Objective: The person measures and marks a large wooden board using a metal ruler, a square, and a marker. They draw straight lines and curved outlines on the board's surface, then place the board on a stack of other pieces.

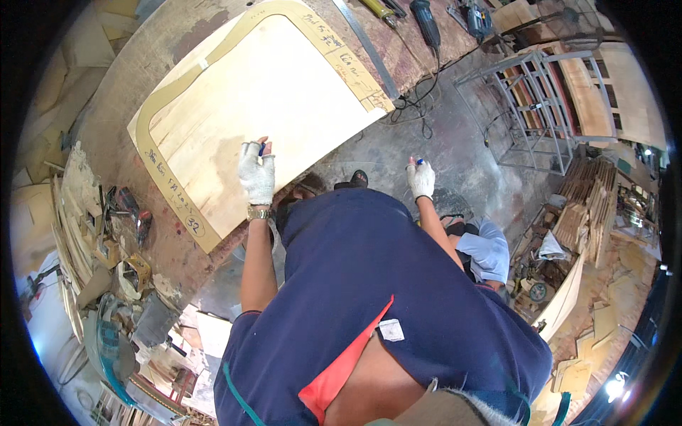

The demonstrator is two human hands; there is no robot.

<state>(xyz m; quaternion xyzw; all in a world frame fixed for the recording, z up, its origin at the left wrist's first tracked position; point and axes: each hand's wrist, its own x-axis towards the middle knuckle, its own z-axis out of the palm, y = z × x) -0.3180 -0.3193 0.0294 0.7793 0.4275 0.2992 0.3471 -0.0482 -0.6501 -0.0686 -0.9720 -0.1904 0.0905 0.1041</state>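
Note:
Over the near edge of a pale plywood sheet [249, 106], my left hand [257, 174] wears a white knit glove with bare fingertips. Its fingers close on a small blue thing [263, 150], too small to tell what it is. My right hand [420, 177], gloved the same way, hangs to the right, off the table. Another small blue piece [420, 162] shows at its curled fingers, possibly part of a pen. Lying on the plywood is a tan curved template [170, 89] with handwriting on it, running round the sheet's left, far and right sides.
A metal straightedge [366, 46] lies beyond the template on the worktable [117, 135]. Farther right are a dark blue power tool [425, 25] and its cord. A grey metal frame [543, 106] holds boards on the right. Someone in light blue [486, 248] is close by my right arm.

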